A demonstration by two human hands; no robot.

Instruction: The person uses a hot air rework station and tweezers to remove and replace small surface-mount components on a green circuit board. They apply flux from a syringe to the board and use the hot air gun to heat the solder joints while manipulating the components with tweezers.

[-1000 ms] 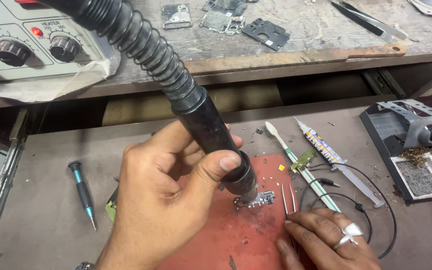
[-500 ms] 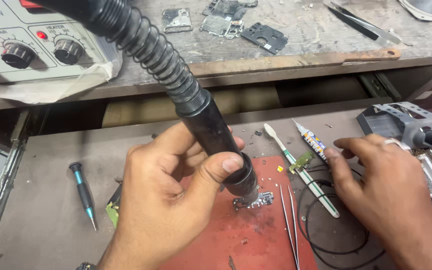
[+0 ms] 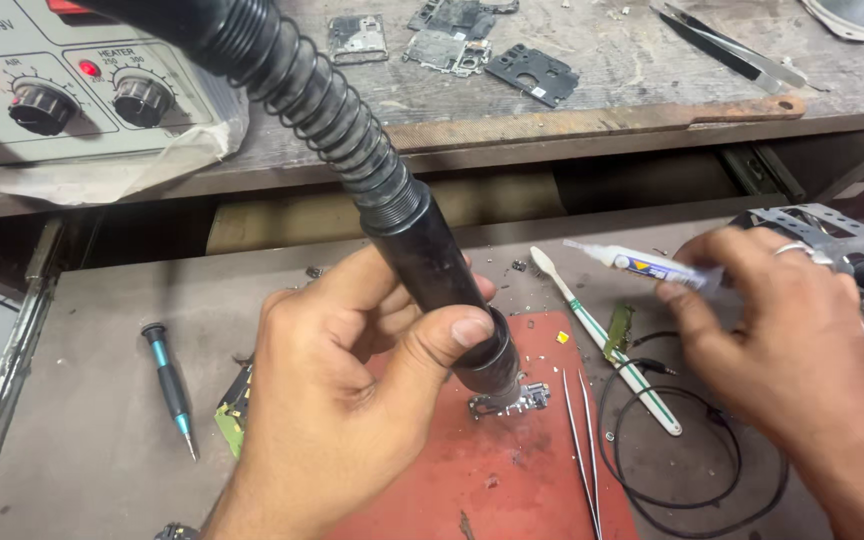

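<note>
The left hand [image 3: 342, 400] is wrapped around the black hot-air wand [image 3: 442, 290], thumb pressed across the barrel near its lower end. The nozzle points down, just over a small board [image 3: 512, 402] lying on the red mat [image 3: 512, 480]. Tweezers [image 3: 582, 450] lie on the mat just right of the board, and a black wire [image 3: 692, 470] loops beside them. The right hand [image 3: 792, 350] pinches a small white syringe [image 3: 642, 265] between thumb and fingers, its tip pointing left above the white brush [image 3: 602, 330]. To the left on the table [image 3: 82, 400] lies a blue screwdriver [image 3: 170, 385]. The wand's ribbed hose [image 3: 312, 100] rises to the upper left. Farther back, on the upper shelf [image 3: 652, 110], stands the grey station [image 3: 72, 90] with two knobs and red lights, with phone parts [image 3: 452, 45] and dark tweezers [image 3: 732, 50] to its right.
</note>
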